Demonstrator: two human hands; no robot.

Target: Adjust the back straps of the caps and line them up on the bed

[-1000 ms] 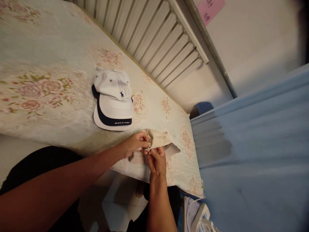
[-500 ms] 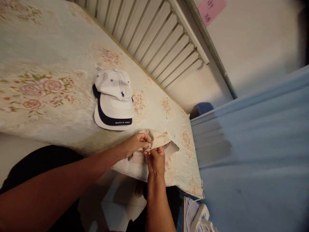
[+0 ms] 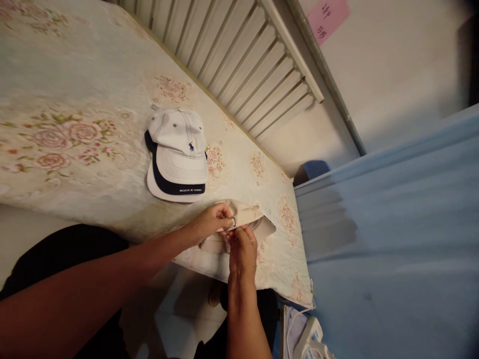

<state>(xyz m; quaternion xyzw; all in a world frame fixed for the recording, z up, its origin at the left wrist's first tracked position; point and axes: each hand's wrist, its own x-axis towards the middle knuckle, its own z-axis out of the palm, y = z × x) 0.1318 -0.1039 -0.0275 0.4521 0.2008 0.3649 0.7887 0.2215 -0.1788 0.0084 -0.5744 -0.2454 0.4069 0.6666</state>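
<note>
A beige cap lies near the front edge of a floral mattress. My left hand pinches the cap's back strap by a small metal buckle. My right hand comes from below, fingers closed on the same strap right beside the left. Both hands touch at the buckle. Farther back lie two stacked caps, a white one with a small dark logo on top of a white and navy one with lettering on its brim.
A slatted metal bed rail runs along the mattress's far side. Blue fabric fills the right. A pink note hangs on the wall. A white plastic object sits on the floor below the mattress corner.
Both hands stay pinched at the buckle. The right hand has shifted slightly up along the strap; the cap has barely moved.
</note>
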